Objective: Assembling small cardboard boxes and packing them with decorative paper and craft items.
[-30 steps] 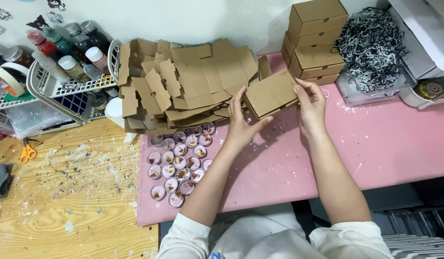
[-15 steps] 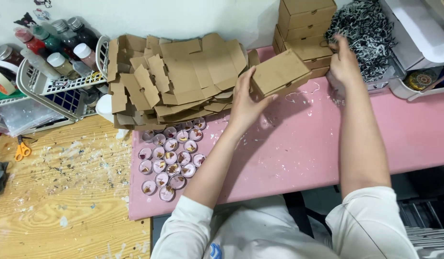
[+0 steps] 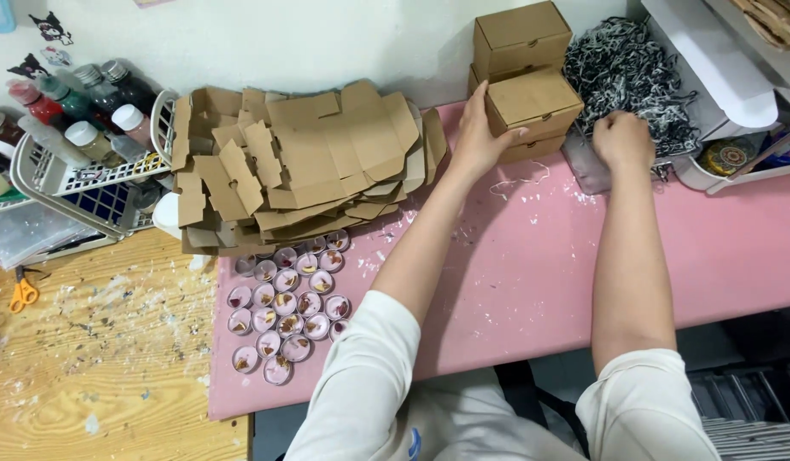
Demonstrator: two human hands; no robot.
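Note:
My left hand (image 3: 478,137) grips the left side of a small folded cardboard box (image 3: 534,100) that rests on top of another box at the back of the pink mat (image 3: 532,282). A taller stack of the same boxes (image 3: 521,34) stands just behind it against the wall. My right hand (image 3: 622,139) is a closed fist at the edge of a clear tray holding black-and-white shredded paper (image 3: 627,64); whether it holds any shreds is unclear. A pile of flat unfolded cardboard blanks (image 3: 301,162) lies to the left of my left hand.
Several small round pink tins (image 3: 284,307) with dried bits sit at the mat's front left. A wire basket of bottles (image 3: 70,137) stands at far left, orange scissors (image 3: 23,290) on the paint-flecked wooden table (image 3: 96,376). White open boxes (image 3: 728,94) are at right.
The folded box moved from in front of me up and right onto the stack. My right hand let go of it and went to the shredded paper; the view shifted.

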